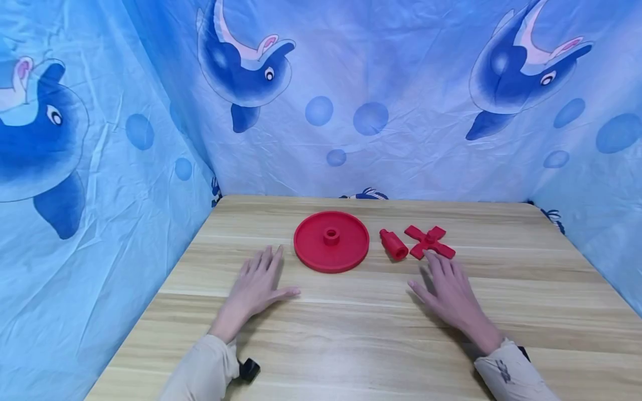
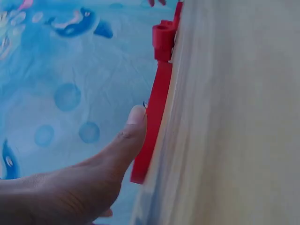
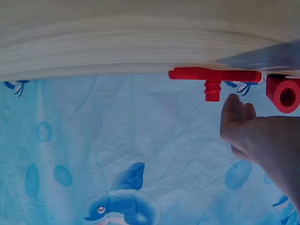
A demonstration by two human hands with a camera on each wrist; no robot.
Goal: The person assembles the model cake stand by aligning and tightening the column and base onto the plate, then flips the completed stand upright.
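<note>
A round red tray-like disc (image 1: pixel 311 250) with a raised hollow hub lies flat on the table. To its right is a red bottle-shaped piece (image 1: pixel 393 245) on its side, its hollow end facing the near edge. Beside that lies a red cross-shaped piece (image 1: pixel 417 250) with a short peg standing up. My left hand (image 1: pixel 256 287), fingers spread, is left of and nearer than the disc, holding nothing. My right hand (image 1: pixel 448 292) reaches toward the cross, its fingertips overlapping the near arm in the head view. In the right wrist view the cross's ribbed peg (image 3: pixel 212 90) shows beside the fingers.
The wood-grain table (image 1: pixel 341 345) has rounded far corners. A blue cloth (image 1: pixel 411 167) printed with dolphins and bubbles hangs behind it and along both sides. A small black device (image 1: pixel 248 370) sits at the left cuff.
</note>
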